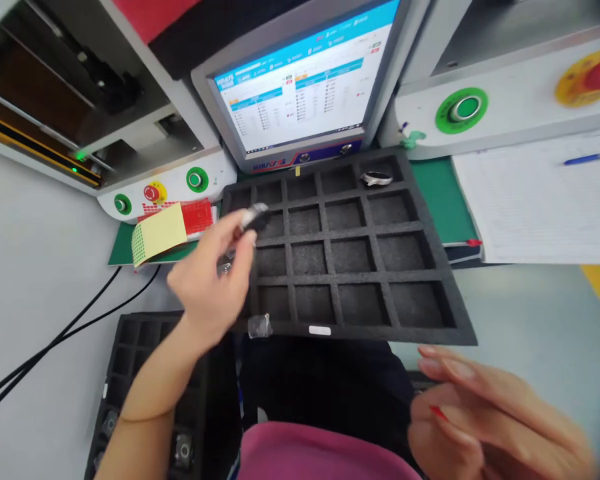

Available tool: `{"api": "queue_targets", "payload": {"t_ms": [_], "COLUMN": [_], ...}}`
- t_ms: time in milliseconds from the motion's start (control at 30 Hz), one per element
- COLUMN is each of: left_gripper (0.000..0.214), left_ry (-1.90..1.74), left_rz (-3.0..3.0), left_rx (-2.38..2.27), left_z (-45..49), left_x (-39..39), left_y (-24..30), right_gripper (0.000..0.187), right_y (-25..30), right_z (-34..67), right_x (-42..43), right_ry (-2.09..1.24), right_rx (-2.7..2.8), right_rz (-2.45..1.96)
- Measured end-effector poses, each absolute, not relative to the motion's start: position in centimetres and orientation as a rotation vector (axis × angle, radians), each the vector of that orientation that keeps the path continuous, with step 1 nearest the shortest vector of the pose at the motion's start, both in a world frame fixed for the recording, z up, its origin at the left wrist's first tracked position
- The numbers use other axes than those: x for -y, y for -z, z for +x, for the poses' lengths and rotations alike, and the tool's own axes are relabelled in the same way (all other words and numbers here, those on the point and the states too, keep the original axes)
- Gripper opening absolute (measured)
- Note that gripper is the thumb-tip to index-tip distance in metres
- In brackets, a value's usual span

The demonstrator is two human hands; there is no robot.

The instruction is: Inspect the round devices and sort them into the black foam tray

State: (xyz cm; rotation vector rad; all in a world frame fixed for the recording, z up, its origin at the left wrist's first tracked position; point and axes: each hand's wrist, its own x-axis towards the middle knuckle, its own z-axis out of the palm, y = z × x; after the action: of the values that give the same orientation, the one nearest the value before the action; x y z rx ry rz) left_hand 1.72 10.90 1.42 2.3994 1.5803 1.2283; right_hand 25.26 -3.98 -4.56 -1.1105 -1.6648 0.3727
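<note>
My left hand [213, 277] pinches a small black-and-silver watch body [255, 217] between thumb and fingers, above the left part of a black foam tray [465, 337]. The watch body is blurred. A round watch body [377, 179] with a light metal rim sits in the tray's far right compartment. Clear plastic film [260, 325] lies on the tray's near edge. At the lower right, apart from the tray, my right hand [495, 413] is raised with its fingers closed together. A small red piece [438, 413] shows at its thumb tip.
A screen [310, 80] stands behind the tray, between machine panels with a green button [465, 107] and a red emergency stop [151, 193]. Yellow sticker sheets [160, 233] lie left, papers [545, 207] with a blue pen [590, 158] right. Another foam tray [130, 340] is lower left, beside black cables [55, 341].
</note>
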Motion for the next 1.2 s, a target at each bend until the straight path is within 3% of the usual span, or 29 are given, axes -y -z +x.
{"api": "queue_targets", "payload": {"t_ms": [67, 200, 333, 533, 633, 733, 967, 1100, 1200], "left_gripper": [0.02, 0.031, 0.028, 0.022, 0.016, 0.007, 0.024, 0.031, 0.039], "left_ry": [-1.015, 0.028, 0.283, 0.062, -0.538, -0.971, -1.074, -1.201, -1.24], "left_rz": [2.533, 2.574, 2.561, 2.5, 2.127, 1.458, 0.848, 0.66, 0.58], "left_rx": [-1.776, -2.137, -2.087, -2.098, -2.089, -1.796, -1.568, -1.459, -1.401], "left_z": [1.2, 0.8, 0.9, 0.1, -0.8, -2.0, -5.1, -5.8, -5.6], "left_x": [-15.8, -22.4, -23.7, -24.6, -24.0, -21.0, -10.4, -6.1, -4.1], "left_y": [-0.1, 1.8, 2.7, 1.5, 0.0, -1.3, -1.0, 0.9, 2.1], "right_gripper": [0.012, 0.02, 0.026, 0.023, 0.024, 0.04, 0.036, 0.04, 0.046], "right_y": [5.0, 5.5, 6.0, 6.7, 6.6, 6.0, 4.6, 4.6, 5.2], "right_z": [25.8, 26.7, 27.8, 28.5, 28.1, 27.6, 23.1, 16.5, 12.0], "right_x": [3.6, 2.5, 2.3, 2.0, 1.7, 0.5, -9.2, -15.8, -18.3], "right_ry": [-0.321, -0.322, -0.396, -0.42, -0.48, -0.483, -0.613, -0.963, -1.013], "right_rx": [1.594, 1.484, 1.349, 1.292, 1.276, 1.353, 1.989, 2.15, 2.143], "right_rz": [-1.146, -1.192, -1.248, -1.225, -1.298, -1.406, -1.094, -1.151, -1.271]}}
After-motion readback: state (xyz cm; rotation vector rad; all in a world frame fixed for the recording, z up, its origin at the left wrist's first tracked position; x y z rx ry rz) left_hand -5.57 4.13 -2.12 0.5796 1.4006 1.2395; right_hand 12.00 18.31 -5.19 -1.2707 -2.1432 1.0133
